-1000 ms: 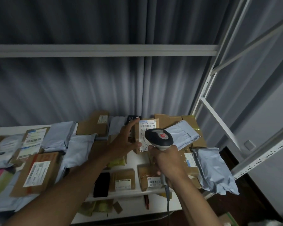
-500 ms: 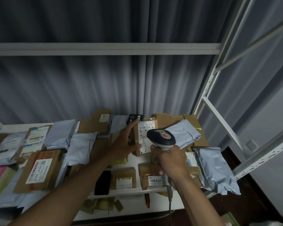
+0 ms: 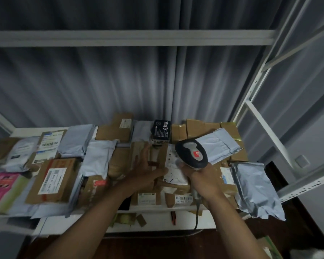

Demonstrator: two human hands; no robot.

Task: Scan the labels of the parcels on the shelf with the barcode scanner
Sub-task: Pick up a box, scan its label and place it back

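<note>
The right hand (image 3: 204, 181) grips the scanner (image 3: 192, 153). The label (image 3: 173, 170) lies just left of it. The left hand (image 3: 144, 169) presses the box (image 3: 138, 159) with straight fingers.

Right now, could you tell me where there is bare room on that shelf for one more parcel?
Hardly any: parcels overlap across the whole shelf. Only a narrow bare strip shows along the back-left rim, behind the grey mailer and the labelled box. It is most crowded at the centre-right, around the left hand and the scanner.
</note>
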